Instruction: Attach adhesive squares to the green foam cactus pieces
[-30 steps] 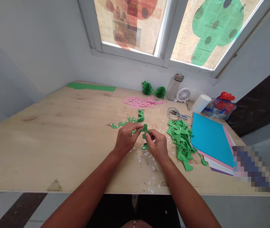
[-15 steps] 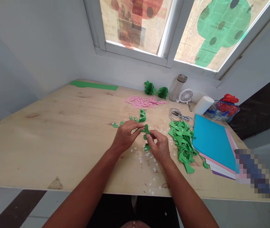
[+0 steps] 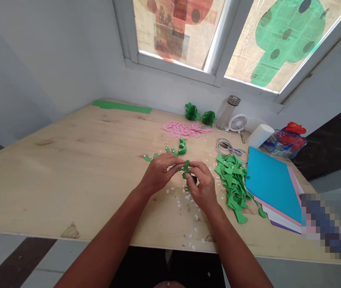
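Observation:
Between my two hands is a small green paper cutout (image 3: 187, 166), held just above the table. My left hand (image 3: 161, 170) pinches its left side with thumb and fingertips. From the right, my right hand (image 3: 201, 182) grips it between thumb and fingers. Under the hands lie more green pieces (image 3: 187, 188), partly hidden by my right hand. Beyond my left hand sits a small stack of curved green cutouts (image 3: 182, 147) bearing white squares. A curved green strip (image 3: 149, 158) rests to the left of my left hand.
Green paper scraps (image 3: 233, 184) are heaped on the right, beside blue sheets (image 3: 272, 184). Scissors (image 3: 239, 152), a fan (image 3: 237, 122), a bottle (image 3: 228, 112) and a white roll (image 3: 261, 135) stand behind. Pink cutouts (image 3: 185, 129) and green paper ornaments (image 3: 191, 112) lie farther back. White bits (image 3: 179, 203) dot the table.
My right hand's fingers have shifted up on the green cutout, which has turned slightly between my hands. The whole view has moved a little.

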`<state>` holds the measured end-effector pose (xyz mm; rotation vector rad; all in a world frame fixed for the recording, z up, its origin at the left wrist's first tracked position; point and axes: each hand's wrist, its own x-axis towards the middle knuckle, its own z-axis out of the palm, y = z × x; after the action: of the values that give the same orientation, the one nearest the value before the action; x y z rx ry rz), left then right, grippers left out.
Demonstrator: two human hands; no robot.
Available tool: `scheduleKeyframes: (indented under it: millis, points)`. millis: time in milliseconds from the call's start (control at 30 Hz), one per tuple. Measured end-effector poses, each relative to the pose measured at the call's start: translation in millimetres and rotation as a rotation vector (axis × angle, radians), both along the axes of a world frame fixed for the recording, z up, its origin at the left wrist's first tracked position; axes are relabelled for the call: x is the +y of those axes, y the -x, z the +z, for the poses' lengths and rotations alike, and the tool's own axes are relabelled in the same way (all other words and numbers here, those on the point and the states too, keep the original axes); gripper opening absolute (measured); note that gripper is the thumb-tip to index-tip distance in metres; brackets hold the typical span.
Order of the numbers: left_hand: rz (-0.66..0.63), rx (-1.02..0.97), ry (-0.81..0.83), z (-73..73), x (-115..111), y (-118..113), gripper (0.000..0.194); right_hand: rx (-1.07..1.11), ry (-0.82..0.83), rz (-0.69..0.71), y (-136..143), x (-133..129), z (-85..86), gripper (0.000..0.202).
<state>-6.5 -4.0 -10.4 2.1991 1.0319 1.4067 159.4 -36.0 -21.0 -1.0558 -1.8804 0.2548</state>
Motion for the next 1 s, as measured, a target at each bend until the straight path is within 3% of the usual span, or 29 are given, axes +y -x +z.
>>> scheduleKeyframes:
  millis: [400,667,1000]
  points:
    - [-0.079,0.112,-0.029,4.4,-0.9,8.1,0.016,-0.038,-0.086,0.026,2.0,-2.3,2.9,0.012]
    - [-0.132,0.066,0.044,12.4,-5.0,10.6,0.017,-0.044,-0.082,0.081,0.8,-2.8,5.6,0.012]
    - [-0.140,0.064,0.038,9.6,-3.6,14.0,0.017,-0.018,-0.060,0.137,1.1,-3.4,4.5,0.011]
